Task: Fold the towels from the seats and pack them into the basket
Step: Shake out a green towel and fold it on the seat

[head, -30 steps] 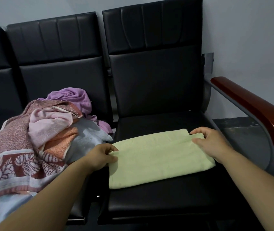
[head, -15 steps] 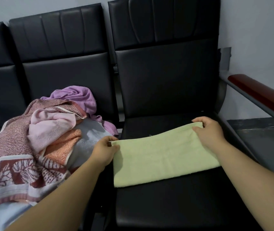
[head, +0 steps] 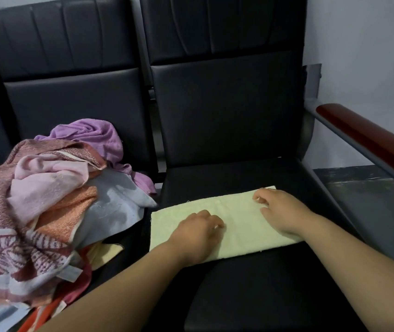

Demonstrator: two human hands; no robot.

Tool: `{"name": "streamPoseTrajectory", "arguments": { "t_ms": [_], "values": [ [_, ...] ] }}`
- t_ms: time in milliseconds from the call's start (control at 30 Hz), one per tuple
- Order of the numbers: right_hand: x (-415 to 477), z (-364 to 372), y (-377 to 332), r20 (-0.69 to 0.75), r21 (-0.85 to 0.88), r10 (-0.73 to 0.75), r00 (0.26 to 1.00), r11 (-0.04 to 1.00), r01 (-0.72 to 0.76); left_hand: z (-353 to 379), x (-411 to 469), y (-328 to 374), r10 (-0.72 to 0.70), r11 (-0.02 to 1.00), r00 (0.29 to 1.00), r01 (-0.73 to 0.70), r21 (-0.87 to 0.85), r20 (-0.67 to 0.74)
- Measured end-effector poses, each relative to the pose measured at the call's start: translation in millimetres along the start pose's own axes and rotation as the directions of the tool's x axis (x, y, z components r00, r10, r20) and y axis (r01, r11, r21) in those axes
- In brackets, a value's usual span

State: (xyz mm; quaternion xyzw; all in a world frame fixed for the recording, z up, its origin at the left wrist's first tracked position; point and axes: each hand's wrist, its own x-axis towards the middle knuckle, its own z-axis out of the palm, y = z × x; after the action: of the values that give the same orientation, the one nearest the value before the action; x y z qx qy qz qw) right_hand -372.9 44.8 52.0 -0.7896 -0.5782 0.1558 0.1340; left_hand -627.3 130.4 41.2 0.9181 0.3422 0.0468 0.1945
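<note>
Found the pale yellow-green terry towel (head: 240,221) lying flat, folded into a long band, across the black padded seat (head: 251,291) on the right. Rested both hands on top of it: the left hand (head: 196,233) near the middle, knuckles raised and fingertips down on the cloth; the right hand (head: 279,212) toward the far right end, fingers loosely bent and slightly apart. Pinched nothing, as far as could be seen. Judged the cloth light, soft and limp, unlikely to keep a fold unless pressed flat, and apt to slide on the smooth seat if pushed. Best taken at a short end, all layers pinched together at both corners, then carried over to the opposite end. Noted the heap of crumpled pink, purple, orange and grey towels (head: 47,200) on the neighbouring seat, near the folded towel's left end. Saw no basket.
</note>
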Motion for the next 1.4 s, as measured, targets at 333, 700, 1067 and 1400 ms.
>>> {"name": "streamPoseTrajectory", "arguments": {
  "t_ms": [333,700,1067,1400],
  "values": [
    [-68.6,-6.2,-24.3,0.232,0.103,-0.074,0.97,0.993,0.051,-2.5,30.4,17.6,-0.238,0.942,0.971,0.236,0.238,-0.021],
    [-99.1,6.0,-20.0,0.127,0.227,-0.141,0.982,0.968,0.11,-4.3,-51.2,25.6,0.021,0.782,0.984,0.095,-0.615,0.179],
    [-116.4,23.9,-22.9,-0.029,0.16,-0.163,0.986,0.973,0.166,-18.2,-65.1,20.3,-0.122,0.767,0.987,0.026,-0.642,-0.106],
    [-106.1,-35.5,-32.3,-0.046,0.6,-0.047,0.998,0.798,0.065,-66.6,-66.1,11.2,-0.051,0.744,0.987,-0.063,-0.665,-0.15]
  ]
}}
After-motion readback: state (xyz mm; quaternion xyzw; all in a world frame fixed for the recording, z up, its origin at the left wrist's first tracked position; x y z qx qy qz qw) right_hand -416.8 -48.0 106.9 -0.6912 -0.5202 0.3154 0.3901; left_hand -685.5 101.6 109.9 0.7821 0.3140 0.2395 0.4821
